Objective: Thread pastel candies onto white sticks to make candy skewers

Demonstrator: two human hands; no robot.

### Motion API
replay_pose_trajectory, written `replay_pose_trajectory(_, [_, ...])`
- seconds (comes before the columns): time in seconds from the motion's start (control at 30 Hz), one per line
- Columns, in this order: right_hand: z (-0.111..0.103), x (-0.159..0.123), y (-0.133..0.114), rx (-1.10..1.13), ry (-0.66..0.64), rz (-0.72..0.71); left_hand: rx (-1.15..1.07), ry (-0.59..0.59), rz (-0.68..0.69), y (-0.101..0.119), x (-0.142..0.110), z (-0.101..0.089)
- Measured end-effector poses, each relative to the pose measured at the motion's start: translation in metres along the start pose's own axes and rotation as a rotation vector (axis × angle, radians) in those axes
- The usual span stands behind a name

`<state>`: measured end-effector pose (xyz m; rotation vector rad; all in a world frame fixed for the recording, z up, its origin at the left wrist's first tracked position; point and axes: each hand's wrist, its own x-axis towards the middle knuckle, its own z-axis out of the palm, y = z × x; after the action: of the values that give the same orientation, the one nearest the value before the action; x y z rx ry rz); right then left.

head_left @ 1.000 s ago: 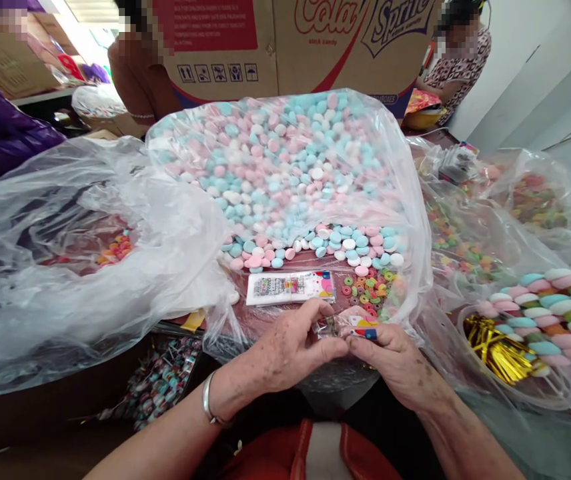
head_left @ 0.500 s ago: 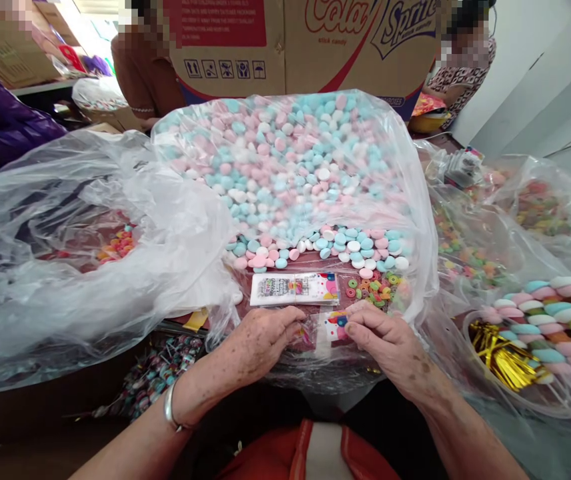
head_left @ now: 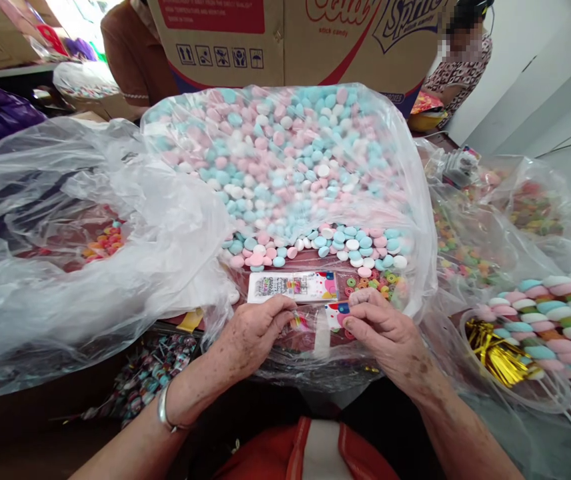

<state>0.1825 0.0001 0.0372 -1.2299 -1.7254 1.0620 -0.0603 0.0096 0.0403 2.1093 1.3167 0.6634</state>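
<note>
A small clear plastic bag with a dotted white, red and blue printed end is stretched between my hands. My left hand pinches its left end, thumb against the fingers. At the printed end, my right hand grips it with thumb and fingertips. Just beyond my fingers lies a bundle of printed bags, with small ring-shaped candies to its right. Pink, blue and white round candies spill from a large clear bag behind them.
At left, a crumpled plastic bag holds orange-red candies. Wrapped lollipops lie below it. To the right, twisted candy sticks rest by gold twist ties. A big carton stands behind; two people sit beyond.
Both hands have risen slightly with the small bag still between them. My left hand has shifted a little left, showing more of the bag's coloured left end. The view has tilted slightly.
</note>
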Motion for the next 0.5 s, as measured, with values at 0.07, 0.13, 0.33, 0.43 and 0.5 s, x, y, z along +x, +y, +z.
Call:
replay_pose_trajectory(0.07, [-0.001,-0.001,0.002,0.029,0.004,-0.003,-0.029,-0.002,-0.003,0.004,0.001,-0.001])
replay_pose_trajectory(0.13, [-0.002,-0.002,0.005,0.079,-0.017,0.034,-0.081,-0.031,-0.009,0.009,0.004,-0.001])
replay_pose_trajectory(0.33, [-0.007,-0.006,0.010,0.196,0.072,0.138,-0.118,-0.090,-0.029,0.019,0.010,0.003])
replay_pose_trajectory(0.43, [-0.011,-0.010,0.006,0.410,-0.048,0.215,-0.130,-0.116,-0.010,0.025,0.013,0.008])
replay_pose_trajectory(0.5, [-0.013,-0.011,0.003,0.562,-0.154,0.269,-0.164,-0.146,0.002,0.030,0.016,0.011])
